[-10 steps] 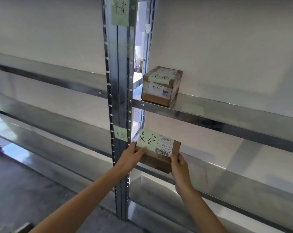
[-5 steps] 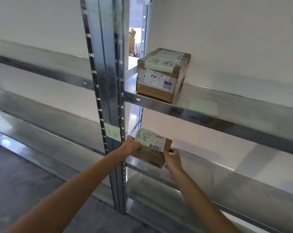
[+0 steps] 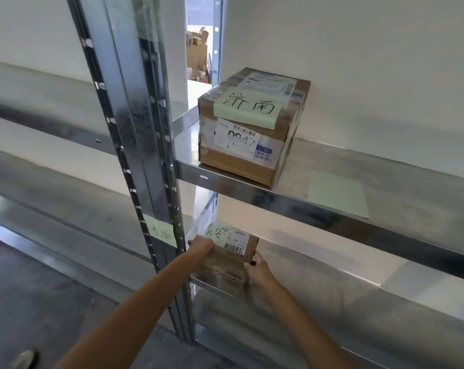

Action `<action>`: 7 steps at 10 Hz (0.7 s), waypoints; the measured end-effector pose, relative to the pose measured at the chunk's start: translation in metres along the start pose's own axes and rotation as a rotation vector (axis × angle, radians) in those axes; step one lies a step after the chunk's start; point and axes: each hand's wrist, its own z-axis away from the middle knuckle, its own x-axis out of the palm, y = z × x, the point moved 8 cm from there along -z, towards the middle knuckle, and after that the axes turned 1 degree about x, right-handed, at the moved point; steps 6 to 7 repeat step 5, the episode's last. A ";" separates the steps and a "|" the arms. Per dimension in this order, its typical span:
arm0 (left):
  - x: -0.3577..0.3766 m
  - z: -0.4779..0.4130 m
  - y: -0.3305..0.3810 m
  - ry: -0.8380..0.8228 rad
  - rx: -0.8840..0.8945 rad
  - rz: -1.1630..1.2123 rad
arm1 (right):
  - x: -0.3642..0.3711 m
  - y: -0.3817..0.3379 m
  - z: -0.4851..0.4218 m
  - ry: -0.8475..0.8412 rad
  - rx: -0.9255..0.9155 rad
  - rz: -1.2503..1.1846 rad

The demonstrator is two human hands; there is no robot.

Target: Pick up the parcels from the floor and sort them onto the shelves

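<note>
A small cardboard parcel (image 3: 229,258) with a green handwritten note and a barcode label sits at the left end of the lower metal shelf (image 3: 318,283), just under the shelf above. My left hand (image 3: 200,247) grips its left side and my right hand (image 3: 257,270) grips its right side. A larger cardboard parcel (image 3: 248,129) with its own green note rests on the upper shelf (image 3: 372,182), near its left end.
A steel upright post (image 3: 143,145) with a green label (image 3: 160,231) stands left of the parcels. A blank green paper (image 3: 337,194) lies on the upper shelf. More shelves run to the left. Grey floor (image 3: 25,302) lies below.
Both hands have pushed the small parcel further in onto the lower shelf. My view has moved closer to the shelves, so the upper parcel looks larger.
</note>
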 end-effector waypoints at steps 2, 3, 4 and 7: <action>0.007 -0.003 0.003 0.034 0.052 0.033 | -0.005 -0.002 -0.009 0.017 -0.015 0.042; 0.002 0.005 0.005 0.078 0.057 -0.024 | -0.009 -0.004 -0.005 -0.013 -0.006 0.087; -0.002 0.014 0.014 0.113 0.121 -0.149 | -0.021 0.004 0.000 0.025 0.052 0.113; -0.004 0.030 0.029 0.094 0.270 -0.183 | -0.036 0.001 0.013 0.094 0.032 0.095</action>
